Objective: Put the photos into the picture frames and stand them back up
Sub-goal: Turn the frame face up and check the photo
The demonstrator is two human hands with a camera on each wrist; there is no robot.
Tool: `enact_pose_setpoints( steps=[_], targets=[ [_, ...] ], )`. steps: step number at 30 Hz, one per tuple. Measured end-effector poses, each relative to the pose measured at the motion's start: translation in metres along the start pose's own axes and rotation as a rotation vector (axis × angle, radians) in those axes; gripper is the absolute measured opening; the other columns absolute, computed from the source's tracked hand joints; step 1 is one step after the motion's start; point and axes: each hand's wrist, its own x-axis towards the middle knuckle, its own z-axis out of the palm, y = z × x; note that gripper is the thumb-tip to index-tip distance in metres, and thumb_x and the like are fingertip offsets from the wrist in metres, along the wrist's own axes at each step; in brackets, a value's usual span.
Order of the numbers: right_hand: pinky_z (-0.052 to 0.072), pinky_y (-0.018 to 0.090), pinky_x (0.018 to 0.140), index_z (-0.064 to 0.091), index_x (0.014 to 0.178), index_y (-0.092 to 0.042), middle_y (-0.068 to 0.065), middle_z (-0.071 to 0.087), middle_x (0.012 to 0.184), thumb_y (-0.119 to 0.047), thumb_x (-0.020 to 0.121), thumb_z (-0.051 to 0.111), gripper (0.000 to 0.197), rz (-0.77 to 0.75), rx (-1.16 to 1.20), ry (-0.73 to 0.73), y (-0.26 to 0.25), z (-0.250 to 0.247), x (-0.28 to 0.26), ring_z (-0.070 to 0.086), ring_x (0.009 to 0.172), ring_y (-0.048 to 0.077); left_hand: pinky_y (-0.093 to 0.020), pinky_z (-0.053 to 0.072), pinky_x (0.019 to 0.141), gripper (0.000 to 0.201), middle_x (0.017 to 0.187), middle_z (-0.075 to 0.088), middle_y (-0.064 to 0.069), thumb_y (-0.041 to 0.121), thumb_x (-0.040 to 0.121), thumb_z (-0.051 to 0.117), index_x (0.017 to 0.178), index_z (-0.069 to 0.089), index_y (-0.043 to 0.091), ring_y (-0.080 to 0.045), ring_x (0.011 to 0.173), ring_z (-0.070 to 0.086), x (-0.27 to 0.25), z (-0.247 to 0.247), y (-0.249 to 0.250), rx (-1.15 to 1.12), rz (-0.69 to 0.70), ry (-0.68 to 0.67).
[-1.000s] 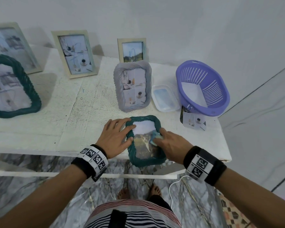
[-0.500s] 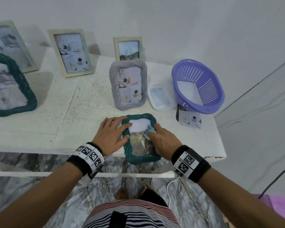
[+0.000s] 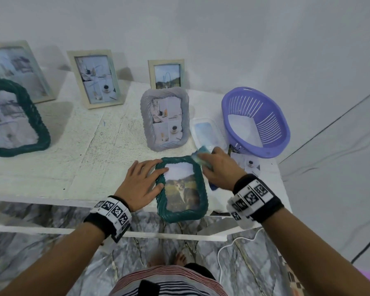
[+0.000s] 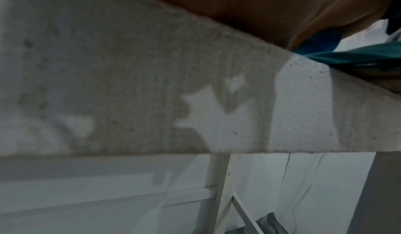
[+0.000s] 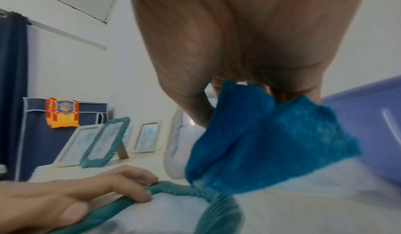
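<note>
Left wrist: black band (image 3: 108,218) carrying a white strip of square black-and-white code markers.
Right wrist: matching black band (image 3: 255,198), white marker strip wrapping across its top.
Arms: bare, no sleeves.
Torso, at 6 o'clock: shirt (image 3: 169,282) striped red, white and dark.
Feet: bare.

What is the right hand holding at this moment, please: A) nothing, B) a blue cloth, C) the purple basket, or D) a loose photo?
B: the right hand pinches a blue cloth by its top edge, just past the far right corner of the green frame lying flat on the table.
</note>
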Motion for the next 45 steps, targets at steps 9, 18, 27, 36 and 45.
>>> enact_pose_setpoints(
  steps=[9,18,27,36,45],
  targets=[
    [0.038,0.038,0.079,0.032,0.137,-0.007,0.021,0.037,0.127,-0.005,0.089,0.049,0.051,0.245,-0.144,0.092,0.014,-0.009,0.104,0.052,0.100,0.040,-0.050,0.015,0.118,0.050,0.153,0.033,0.007,0.053,0.099,0.029,0.143,0.041,0.035,-0.021,0.139,0.033,-0.001,-0.002,0.000,-0.040,0.005,-0.012],
    [0.040,0.047,0.096,0.032,0.140,-0.011,0.025,0.036,0.135,-0.008,0.088,0.045,0.054,0.197,-0.246,0.109,0.028,0.009,0.103,0.044,0.114,0.041,-0.051,0.014,0.119,0.051,0.154,0.032,0.009,0.054,0.100,0.027,0.145,0.039,0.037,-0.019,0.140,0.032,0.000,-0.004,0.000,-0.061,0.002,-0.007],
    [0.045,0.041,0.087,0.031,0.145,-0.015,0.016,0.055,0.117,-0.024,0.098,0.040,0.049,0.150,0.087,0.110,0.001,0.044,-0.010,0.052,0.104,0.033,-0.040,0.045,0.091,0.056,0.135,0.052,-0.005,0.052,0.089,0.041,0.133,0.055,0.019,-0.027,0.114,0.052,-0.007,-0.011,0.031,-0.177,-0.212,0.176],
    [0.048,0.031,0.090,0.058,0.125,-0.013,0.002,0.063,0.111,-0.012,0.093,0.054,0.032,0.437,0.945,0.351,-0.006,0.074,-0.032,0.059,0.098,0.019,-0.042,0.039,0.106,0.082,0.142,0.050,-0.004,0.072,0.079,0.046,0.144,0.039,0.021,-0.027,0.125,0.046,-0.005,-0.016,0.090,-0.465,-0.567,0.070],
    [0.055,0.029,0.082,0.066,0.109,-0.016,0.005,0.071,0.104,-0.030,0.104,0.035,0.035,0.188,1.359,0.230,-0.039,0.053,-0.043,0.067,0.099,0.017,-0.033,0.048,0.102,0.093,0.138,0.054,0.004,0.086,0.065,0.054,0.140,0.039,0.032,-0.011,0.119,0.056,0.008,-0.038,0.118,-1.132,-0.664,0.147]
  ],
)
